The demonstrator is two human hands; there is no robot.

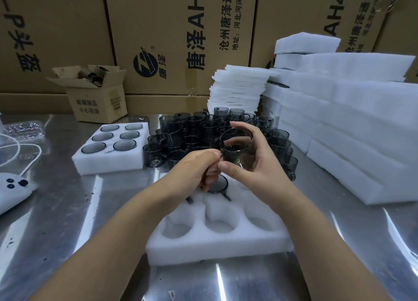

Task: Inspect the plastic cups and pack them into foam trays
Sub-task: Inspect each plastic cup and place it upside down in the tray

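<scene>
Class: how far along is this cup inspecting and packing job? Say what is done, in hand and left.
Done: the far tray holds six cups. In hand: the left hand and right hand hold one smoky cup above the near tray, where at least one seated cup shows. Left: its three front holes are empty, and many loose cups wait behind.
</scene>
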